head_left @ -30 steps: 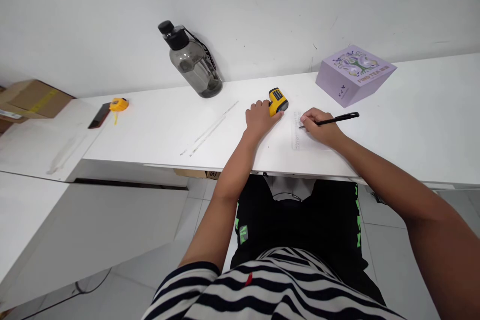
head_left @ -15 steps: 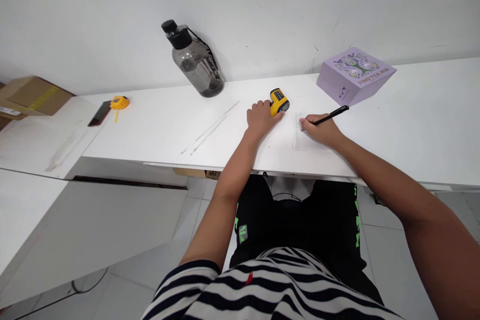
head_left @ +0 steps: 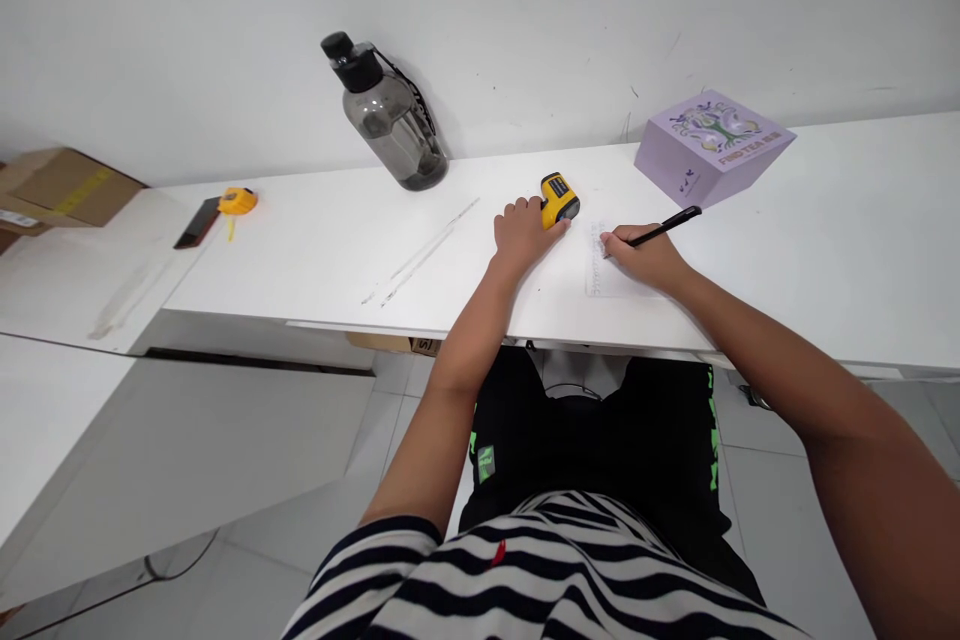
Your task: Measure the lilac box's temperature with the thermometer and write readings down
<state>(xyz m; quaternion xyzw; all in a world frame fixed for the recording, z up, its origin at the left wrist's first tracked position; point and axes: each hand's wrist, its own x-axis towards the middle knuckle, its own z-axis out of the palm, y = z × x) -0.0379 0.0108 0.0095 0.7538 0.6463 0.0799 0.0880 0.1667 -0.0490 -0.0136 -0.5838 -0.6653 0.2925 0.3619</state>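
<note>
My left hand (head_left: 523, 228) is closed around the handle of a yellow-and-black infrared thermometer (head_left: 559, 199), which lies on the white desk. Its head points away from my fingers, and the palm hides most of the grip. Just to the right, my right hand (head_left: 646, 258) pinches a black pen (head_left: 673, 224), slanted up and to the right. The pen's tip is down at a small sheet of paper (head_left: 600, 282) bearing faint handwriting in rows, too small to read. Part of that sheet is covered by the right hand.
Against the wall stand a grey water bottle (head_left: 395, 135) and a lilac tea box (head_left: 694, 165). Farther left on the desk (head_left: 322, 260) lie a yellow tape measure (head_left: 238, 201) and a dark flat phone-like object (head_left: 198, 223). A cardboard box (head_left: 75, 188) sits at the far left.
My view has shifted very slightly. The pen tip has moved a touch to the right on the paper, while my left hand stays on the thermometer.
</note>
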